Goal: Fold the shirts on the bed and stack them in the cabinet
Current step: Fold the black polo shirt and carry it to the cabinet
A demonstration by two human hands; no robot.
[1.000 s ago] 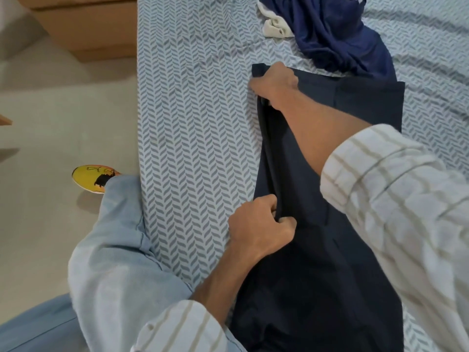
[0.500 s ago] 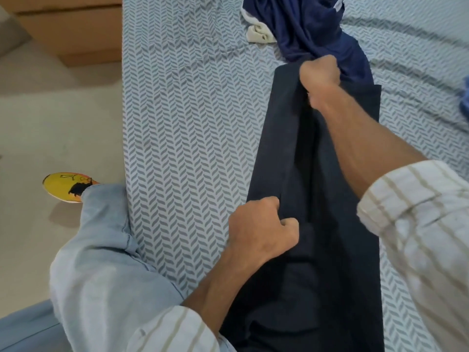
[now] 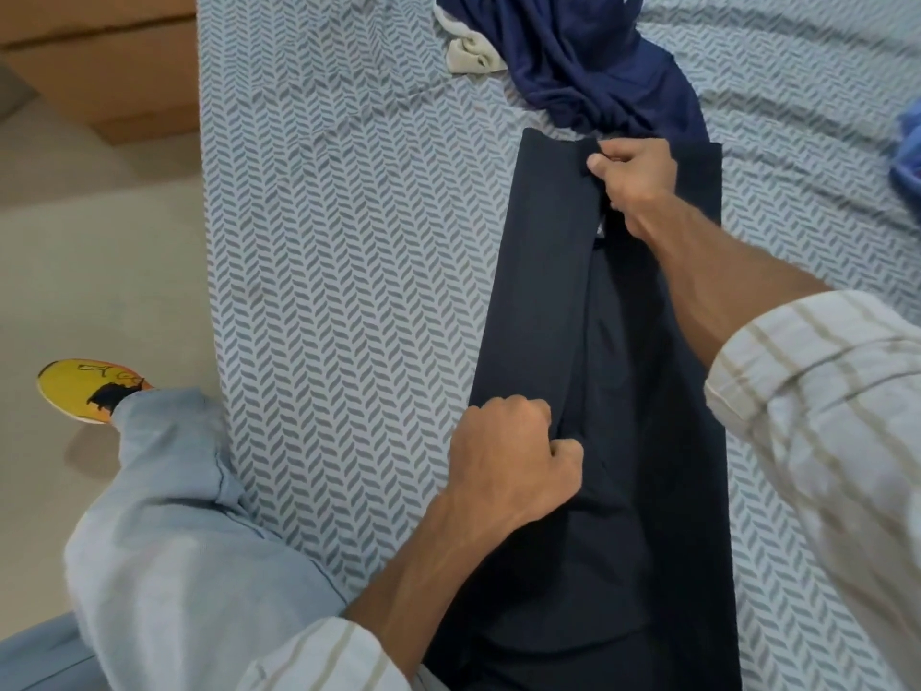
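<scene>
Fingers curled tight, the person's left hand (image 3: 516, 453) pinches a fold of the dark navy shirt (image 3: 538, 301) at its near end, thumb pressed against the knuckles with cloth caught between. At the far end the right hand (image 3: 635, 179) grips the same folded edge, thumb on top and fingers tucked round the fabric, just below the shirt's top hem. Between the two hands the left side of the garment lies turned over toward its middle, forming a long straight flap that runs down the length of the shirt.

The dark navy shirt lies stretched lengthwise on the bed (image 3: 349, 271), which is covered by a white sheet with a grey herringbone print. Just beyond the shirt's far end sits a crumpled blue garment (image 3: 588, 67), touching or overlapping it, with a small cream cloth (image 3: 471, 54) beside that heap. A scrap of lighter blue fabric (image 3: 909, 162) shows at the right edge of the bed.

Both forearms emerge from cream striped sleeves (image 3: 817, 391). A leg in light blue trousers (image 3: 164, 491) presses against the mattress edge, and a yellow shoe (image 3: 82, 389) rests on the pale floor. A wooden cabinet (image 3: 104, 67) stands at the far left.
</scene>
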